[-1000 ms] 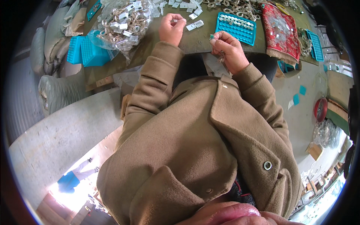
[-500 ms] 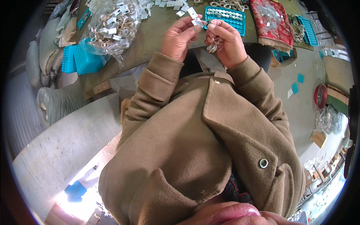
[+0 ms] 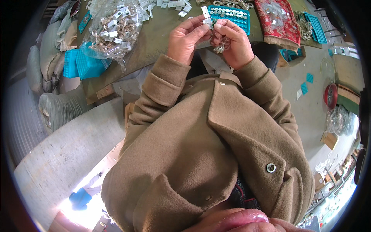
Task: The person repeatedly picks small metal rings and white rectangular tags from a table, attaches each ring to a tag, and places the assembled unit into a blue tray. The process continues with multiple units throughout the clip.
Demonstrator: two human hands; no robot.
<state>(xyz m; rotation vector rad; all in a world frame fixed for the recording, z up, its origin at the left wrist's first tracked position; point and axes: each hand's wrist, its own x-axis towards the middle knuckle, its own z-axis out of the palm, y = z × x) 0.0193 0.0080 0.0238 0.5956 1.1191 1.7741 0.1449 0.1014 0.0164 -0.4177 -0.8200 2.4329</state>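
My left hand (image 3: 187, 38) is closed, thumb and forefinger pinching a small white plastic casing (image 3: 205, 12) with two parts set at an angle. Close beside it, my right hand (image 3: 235, 41) grips a small coiled bundle of pale, see-through wire (image 3: 220, 48), which hangs below the fingers. Between the fingertips of both hands a tiny dark greenish part (image 3: 214, 23) shows; its details are too small to make out. The hands meet over the near edge of the table. A blue tray (image 3: 248, 29) holding rows of round whitish pieces lies just beyond my right hand.
A clear plastic bag (image 3: 133, 29) full of coiled wires and white casings lies at left, with loose white casings (image 3: 179, 4) beyond. Blue trays (image 3: 91, 65) hang by the table's left edge. A red patterned cloth (image 3: 276, 19) covers part of the right side.
The white casing has tilted slightly and come nearer to my right fingertips. Both hands otherwise keep their grips; the whole view has shifted a little.
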